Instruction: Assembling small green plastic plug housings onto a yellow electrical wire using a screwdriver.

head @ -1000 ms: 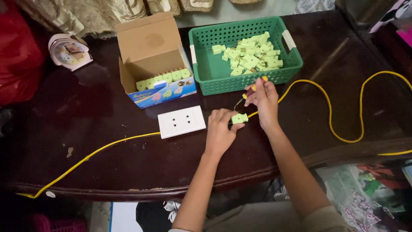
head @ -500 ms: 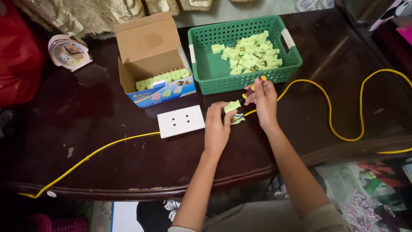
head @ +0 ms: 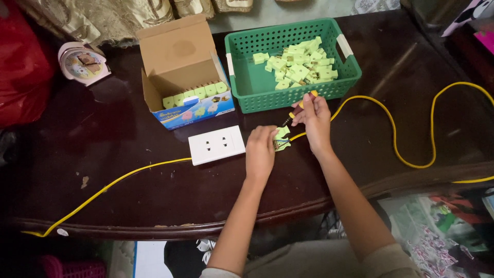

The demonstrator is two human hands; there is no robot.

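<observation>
One dark wooden counter (head: 77,154) carries everything. One green plastic basket (head: 247,82) stands at its far edge, holding a heap of pale green plug pieces (head: 301,67), too many and too piled to count. Beside it sits one open cardboard box (head: 177,62) with a row of six pale green plugs (head: 195,92). One yellow cable (head: 401,144) winds across the counter. One white double socket plate (head: 216,144) lies flat near the middle. The left hand (head: 260,152) is closed around one pale green plug (head: 281,139), just right of the socket plate. The right hand (head: 314,116) grips one small screwdriver (head: 298,108), its tip at that plug.
</observation>
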